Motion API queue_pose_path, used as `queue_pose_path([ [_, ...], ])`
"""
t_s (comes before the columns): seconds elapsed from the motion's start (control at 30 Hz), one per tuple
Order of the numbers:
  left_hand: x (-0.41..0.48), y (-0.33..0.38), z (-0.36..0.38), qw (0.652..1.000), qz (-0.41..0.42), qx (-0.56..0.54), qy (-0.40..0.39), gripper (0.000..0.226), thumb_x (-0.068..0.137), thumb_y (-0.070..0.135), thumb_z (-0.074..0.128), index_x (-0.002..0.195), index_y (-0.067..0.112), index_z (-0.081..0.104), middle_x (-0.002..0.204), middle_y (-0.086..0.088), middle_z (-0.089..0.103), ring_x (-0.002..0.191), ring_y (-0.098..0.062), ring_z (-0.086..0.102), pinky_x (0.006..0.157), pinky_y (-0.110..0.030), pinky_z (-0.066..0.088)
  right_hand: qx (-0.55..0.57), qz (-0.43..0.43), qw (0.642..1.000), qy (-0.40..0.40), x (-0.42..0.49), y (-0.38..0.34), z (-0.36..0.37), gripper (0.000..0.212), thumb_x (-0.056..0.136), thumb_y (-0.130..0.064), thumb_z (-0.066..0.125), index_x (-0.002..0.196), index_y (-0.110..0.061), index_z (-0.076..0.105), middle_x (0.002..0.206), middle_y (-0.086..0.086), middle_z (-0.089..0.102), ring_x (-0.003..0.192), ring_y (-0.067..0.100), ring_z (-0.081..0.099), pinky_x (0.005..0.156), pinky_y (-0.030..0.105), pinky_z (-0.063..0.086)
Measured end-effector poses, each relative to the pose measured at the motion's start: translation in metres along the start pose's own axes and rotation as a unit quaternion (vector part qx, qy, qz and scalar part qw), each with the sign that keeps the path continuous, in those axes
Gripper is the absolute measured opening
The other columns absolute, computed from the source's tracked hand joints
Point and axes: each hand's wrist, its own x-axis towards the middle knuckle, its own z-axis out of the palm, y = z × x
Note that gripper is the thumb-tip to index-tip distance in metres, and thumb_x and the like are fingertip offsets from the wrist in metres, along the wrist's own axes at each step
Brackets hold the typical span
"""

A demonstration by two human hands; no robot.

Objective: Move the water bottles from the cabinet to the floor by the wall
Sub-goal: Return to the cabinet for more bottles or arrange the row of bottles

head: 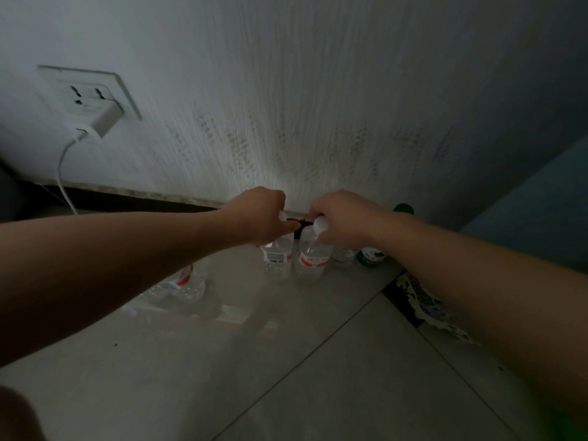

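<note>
- While both hands sit low at the skirting board [152, 193], I read this as the set-down step. Two clear water bottles stand upright on the floor tile [286, 361], just in front of the skirting board.
- Left hand [259, 216]: fingers curled over the top of the left bottle [276, 257], grasping it at the neck. A bit of white cap peeks out by the knuckles.
- Right hand [342, 218]: clenched round the neck of the right bottle [313, 257], with its white cap [320, 223] showing under the fingers.
- The held pair are side by side, near touching. I can't tell if the bases are fully down.
- Already by the skirting board, past the right bottle: another clear bottle [343, 254], then a green-labelled bottle [370, 256].
- One fallen bottle [179, 284] lies on its side, further out from the skirting board, under the left forearm.
- Handling, my guess: they look full, so some weight. The thin plastic walls would dent if squeezed, and the mid-body looks smooth and slippy.
- The stiff neck under the cap is the best hold. They are tall and narrow, so tippy; I'd let go straight up.
- Wall socket [79, 90] with charger [101, 120] sits above the skirting board, and its cable [62, 173] hangs down.
</note>
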Motion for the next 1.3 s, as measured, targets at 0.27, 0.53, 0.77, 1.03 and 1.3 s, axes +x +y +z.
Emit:
queue_pose_path([
  [0.27, 0.006, -0.004, -0.001, 0.999, 0.010, -0.022, 0.023, 0.034, 0.079, 0.045, 0.075, 0.088, 0.014, 0.065, 0.084, -0.001, 0.063, 0.077, -0.017, 0.059, 0.059, -0.026, 0.041, -0.003, -0.002, 1.000, 0.000, -0.002, 0.000, -0.001, 0.025, 0.089, -0.024, 0.061, 0.112, -0.017, 0.064, 0.107, 0.005, 0.063, 0.095, 0.023, 0.058, 0.076, 0.033, 0.047],
  [0.53, 0.009, -0.006, -0.009, 0.999, 0.028, -0.039, 0.019, 0.025, 0.076, 0.029, 0.079, 0.096, 0.016, 0.070, 0.093, 0.001, 0.067, 0.087, -0.016, 0.062, 0.069, -0.025, 0.043, 0.010, 0.005, 1.000, 0.009, -0.006, -0.002, -0.005, 0.025, 0.090, -0.024, 0.062, 0.114, -0.017, 0.064, 0.107, 0.004, 0.062, 0.092, 0.019, 0.057, 0.074, 0.032, 0.048],
  [0.77, 0.015, -0.006, -0.012, 0.998, 0.045, -0.030, 0.027, 0.033, 0.077, 0.021, 0.076, 0.109, 0.016, 0.071, 0.109, -0.002, 0.068, 0.100, -0.020, 0.062, 0.082, -0.029, 0.049, 0.014, 0.015, 0.999, 0.036, 0.001, 0.001, -0.011, 0.029, 0.085, -0.025, 0.069, 0.113, -0.016, 0.066, 0.109, 0.004, 0.064, 0.094, 0.020, 0.059, 0.079, 0.035, 0.052],
  [1.03, 0.021, -0.002, -0.013, 0.998, 0.056, -0.025, 0.033, 0.035, 0.078, 0.014, 0.074, 0.112, 0.018, 0.071, 0.115, -0.004, 0.066, 0.106, -0.021, 0.060, 0.083, -0.027, 0.045, 0.008, 0.034, 0.998, 0.057, 0.011, 0.007, -0.014, 0.033, 0.081, -0.025, 0.074, 0.111, -0.016, 0.066, 0.106, 0.003, 0.064, 0.089, 0.017, 0.056, 0.070, 0.028, 0.043],
  [1.3, 0.025, 0.003, -0.010, 0.996, 0.073, -0.030, 0.036, 0.034, 0.079, 0.012, 0.072, 0.112, 0.018, 0.071, 0.115, -0.004, 0.066, 0.107, -0.021, 0.060, 0.082, -0.026, 0.043, -0.002, 0.049, 0.997, 0.063, 0.013, 0.013, -0.014, 0.034, 0.080, -0.025, 0.075, 0.112, -0.017, 0.066, 0.110, 0.004, 0.063, 0.097, 0.020, 0.059, 0.078, 0.033, 0.049],
])
